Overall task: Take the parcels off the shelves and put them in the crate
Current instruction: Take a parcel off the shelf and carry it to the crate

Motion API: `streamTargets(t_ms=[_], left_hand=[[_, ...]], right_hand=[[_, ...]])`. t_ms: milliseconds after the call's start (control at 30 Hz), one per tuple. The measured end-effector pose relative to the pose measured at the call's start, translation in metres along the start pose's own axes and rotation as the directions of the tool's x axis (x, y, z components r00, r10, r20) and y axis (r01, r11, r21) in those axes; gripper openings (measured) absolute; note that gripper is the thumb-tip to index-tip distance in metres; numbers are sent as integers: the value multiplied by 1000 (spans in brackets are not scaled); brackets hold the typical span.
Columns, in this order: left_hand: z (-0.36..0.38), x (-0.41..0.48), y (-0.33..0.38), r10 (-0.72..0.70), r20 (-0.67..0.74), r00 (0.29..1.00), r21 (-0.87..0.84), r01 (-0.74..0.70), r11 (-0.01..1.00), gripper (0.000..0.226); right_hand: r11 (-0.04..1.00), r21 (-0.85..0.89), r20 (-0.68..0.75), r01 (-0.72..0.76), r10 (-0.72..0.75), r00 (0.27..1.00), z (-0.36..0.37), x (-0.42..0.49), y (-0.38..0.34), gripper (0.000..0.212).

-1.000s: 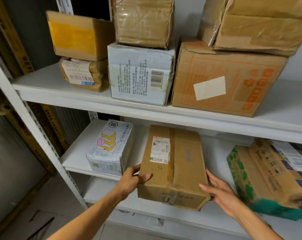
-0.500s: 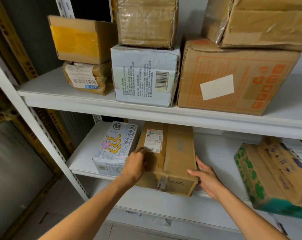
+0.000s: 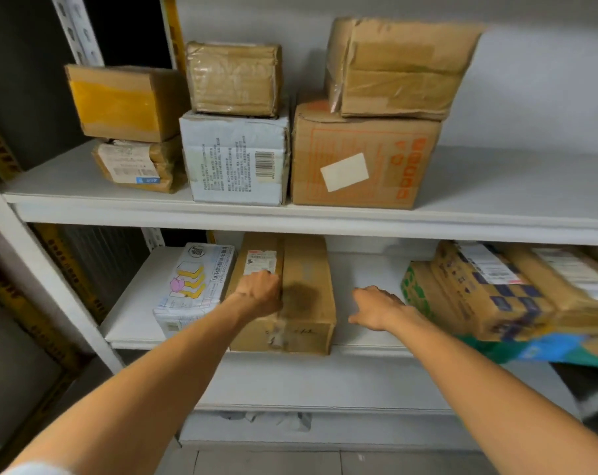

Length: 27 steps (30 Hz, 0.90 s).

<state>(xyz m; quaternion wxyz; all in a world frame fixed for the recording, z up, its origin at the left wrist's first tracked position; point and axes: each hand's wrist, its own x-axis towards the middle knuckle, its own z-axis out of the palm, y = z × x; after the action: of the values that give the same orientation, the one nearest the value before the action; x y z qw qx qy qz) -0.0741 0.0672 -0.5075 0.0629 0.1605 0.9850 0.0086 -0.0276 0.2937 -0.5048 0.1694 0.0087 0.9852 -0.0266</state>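
Note:
A long brown cardboard parcel (image 3: 307, 299) with a white label lies on the lower shelf (image 3: 369, 269), end toward me. My left hand (image 3: 259, 291) rests on its top near the label, fingers curled under, knuckles against the cardboard. To the parcel's right, my right hand (image 3: 376, 308) hovers over the bare shelf with fingers loosely bent, holding nothing and not touching the parcel. A white printed parcel (image 3: 191, 286) sits just left of the brown one. No crate is in view.
Green and brown printed boxes (image 3: 479, 293) crowd the lower shelf's right side. The upper shelf (image 3: 496, 207) carries several stacked parcels, among them a white box (image 3: 235, 159) and a large orange-printed carton (image 3: 362, 159). A white upright (image 3: 33, 269) stands at the left.
The brown parcel has slid back from the shelf's front edge deeper onto the shelf. My right hand has let go of its side and moved right. My left hand moved onto its top.

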Motion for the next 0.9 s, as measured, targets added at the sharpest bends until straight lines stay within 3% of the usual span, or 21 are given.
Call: streamTargets(t_ms=[133,267,467,633,900], left_hand=[[-24,10,61,137,-15,991,29,-136,990,38],[-36,18,138,269,-55,962,23,-268,963,45],[-33,8,247,429,-78,900,94,-421,902,46],[-31,6,306,389,-80,918,74,-384,921,43],[-18,5,360,204,-62,977,3,-204,979,40]], right_hand=[[999,-42,-74,-21,18,997,-17,-32,36,40],[996,35,-132,-79,83,988,-27,-69,88,37],[986,58,-126,-157,163,979,-27,-128,180,42],[989,91,-148,-116,129,981,-26,-150,248,21],[963,252,-193,91,-42,980,-23,-148,317,36]])
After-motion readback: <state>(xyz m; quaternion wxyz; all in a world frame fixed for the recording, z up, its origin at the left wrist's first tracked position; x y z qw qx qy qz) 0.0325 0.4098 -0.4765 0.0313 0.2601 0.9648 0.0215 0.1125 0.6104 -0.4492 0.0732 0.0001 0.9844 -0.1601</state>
